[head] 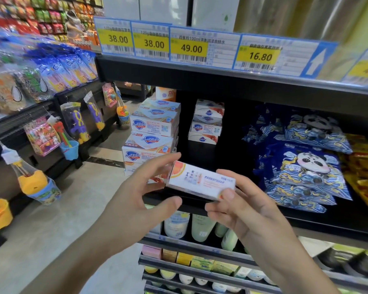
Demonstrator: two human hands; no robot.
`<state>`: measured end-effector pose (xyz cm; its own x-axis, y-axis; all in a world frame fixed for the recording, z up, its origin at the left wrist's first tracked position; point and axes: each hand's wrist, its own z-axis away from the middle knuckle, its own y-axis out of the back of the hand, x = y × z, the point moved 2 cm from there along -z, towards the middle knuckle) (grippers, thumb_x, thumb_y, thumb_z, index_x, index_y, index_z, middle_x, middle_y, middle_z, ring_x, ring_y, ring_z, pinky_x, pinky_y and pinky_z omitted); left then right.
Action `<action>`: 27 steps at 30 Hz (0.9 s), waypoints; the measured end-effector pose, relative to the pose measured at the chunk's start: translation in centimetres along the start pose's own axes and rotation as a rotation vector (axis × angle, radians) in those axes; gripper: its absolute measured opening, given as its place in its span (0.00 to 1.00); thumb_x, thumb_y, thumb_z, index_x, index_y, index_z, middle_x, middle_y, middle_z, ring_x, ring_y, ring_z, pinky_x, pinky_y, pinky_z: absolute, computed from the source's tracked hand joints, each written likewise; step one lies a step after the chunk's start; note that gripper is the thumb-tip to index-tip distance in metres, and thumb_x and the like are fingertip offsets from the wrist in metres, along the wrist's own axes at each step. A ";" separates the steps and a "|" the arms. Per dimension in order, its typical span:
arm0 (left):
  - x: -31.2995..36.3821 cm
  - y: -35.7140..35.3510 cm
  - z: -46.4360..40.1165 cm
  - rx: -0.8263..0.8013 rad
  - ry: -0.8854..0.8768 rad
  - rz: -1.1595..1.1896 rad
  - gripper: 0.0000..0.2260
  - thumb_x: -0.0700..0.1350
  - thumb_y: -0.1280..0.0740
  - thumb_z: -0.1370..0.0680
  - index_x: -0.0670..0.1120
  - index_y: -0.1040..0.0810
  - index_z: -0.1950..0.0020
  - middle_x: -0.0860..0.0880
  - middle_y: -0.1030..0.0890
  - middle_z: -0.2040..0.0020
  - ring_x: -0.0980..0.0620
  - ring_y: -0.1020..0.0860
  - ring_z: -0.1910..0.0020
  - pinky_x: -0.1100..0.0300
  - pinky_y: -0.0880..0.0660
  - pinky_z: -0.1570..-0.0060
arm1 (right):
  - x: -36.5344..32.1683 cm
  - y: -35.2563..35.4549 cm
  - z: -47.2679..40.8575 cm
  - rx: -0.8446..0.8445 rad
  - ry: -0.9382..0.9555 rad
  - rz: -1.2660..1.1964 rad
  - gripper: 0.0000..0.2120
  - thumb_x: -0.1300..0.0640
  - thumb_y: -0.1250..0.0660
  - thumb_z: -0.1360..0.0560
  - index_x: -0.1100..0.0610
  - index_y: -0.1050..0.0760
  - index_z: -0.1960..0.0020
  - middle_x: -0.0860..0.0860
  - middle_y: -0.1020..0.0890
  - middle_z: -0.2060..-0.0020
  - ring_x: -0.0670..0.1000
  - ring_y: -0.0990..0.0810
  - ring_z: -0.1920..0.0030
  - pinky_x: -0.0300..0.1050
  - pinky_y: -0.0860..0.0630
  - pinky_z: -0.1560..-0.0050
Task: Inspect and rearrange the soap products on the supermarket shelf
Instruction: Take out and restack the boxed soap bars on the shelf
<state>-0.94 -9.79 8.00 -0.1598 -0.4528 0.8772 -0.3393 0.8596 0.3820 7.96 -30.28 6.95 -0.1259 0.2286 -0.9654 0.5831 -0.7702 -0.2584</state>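
Supermarket shelves fill the view, and close up the right hand (240, 206) pinches a soap box (201, 181) while the left hand (145, 187), fingers loose, touches its end. Farther back stand Safeguard soap stacks (152, 132); I think turning the box slowly, then setting it flat there, works best.

You can read "Safeguard" on the stacked soap boxes (151, 132) in front of you; along the shelf edge above, the yellow price tags (188, 48) show 38.00, 38.00, 49.00 and 16.80, and the 49.00 tag also reads "100ml"
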 end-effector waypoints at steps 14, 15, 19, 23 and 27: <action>-0.4 -0.6 -0.2 0.017 0.042 0.097 0.20 0.47 0.25 0.28 0.54 0.22 0.36 0.57 0.15 0.42 0.54 0.18 0.40 0.57 0.21 0.41 | -0.1 -0.4 -0.1 0.109 -0.089 0.288 0.22 0.25 0.35 0.30 0.34 0.21 0.41 0.46 0.14 0.49 0.58 0.13 0.54 0.57 0.16 0.48; -0.4 -0.8 -0.2 0.010 0.077 0.131 0.20 0.47 0.25 0.28 0.54 0.22 0.36 0.57 0.14 0.43 0.54 0.17 0.42 0.56 0.20 0.42 | -0.1 -0.3 -0.1 0.138 -0.055 0.340 0.24 0.22 0.36 0.35 0.29 0.23 0.42 0.43 0.14 0.49 0.55 0.13 0.53 0.53 0.15 0.50; -0.8 -1.3 -0.1 0.032 0.204 0.283 0.21 0.47 0.25 0.30 0.51 0.21 0.37 0.52 0.13 0.46 0.51 0.15 0.45 0.51 0.19 0.44 | -0.1 -0.4 0.6 0.127 0.159 0.502 0.32 0.31 0.29 0.30 0.30 0.34 0.29 0.33 0.24 0.36 0.41 0.19 0.40 0.42 0.20 0.44; -0.9 -1.4 -0.3 0.085 0.269 0.358 0.17 0.44 0.26 0.27 0.48 0.20 0.39 0.50 0.12 0.49 0.51 0.14 0.50 0.62 0.18 0.53 | 0.0 -0.5 1.0 0.043 0.393 0.773 0.41 0.51 0.21 0.29 0.34 0.38 0.24 0.36 0.36 0.25 0.42 0.31 0.26 0.47 0.27 0.33; -0.5 -1.4 -0.4 0.094 0.345 0.365 0.12 0.43 0.28 0.24 0.50 0.18 0.40 0.51 0.12 0.50 0.55 0.14 0.53 0.65 0.21 0.58 | 0.3 -0.4 0.5 -0.018 0.503 0.872 0.35 0.61 0.22 0.28 0.38 0.29 0.28 0.42 0.38 0.22 0.47 0.36 0.22 0.47 0.27 0.31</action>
<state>-0.03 -10.63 7.15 0.0267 -0.0084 0.9996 -0.4031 0.9150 0.0184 7.30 -30.16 6.75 0.7016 -0.1826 -0.6888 0.3229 -0.7802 0.5358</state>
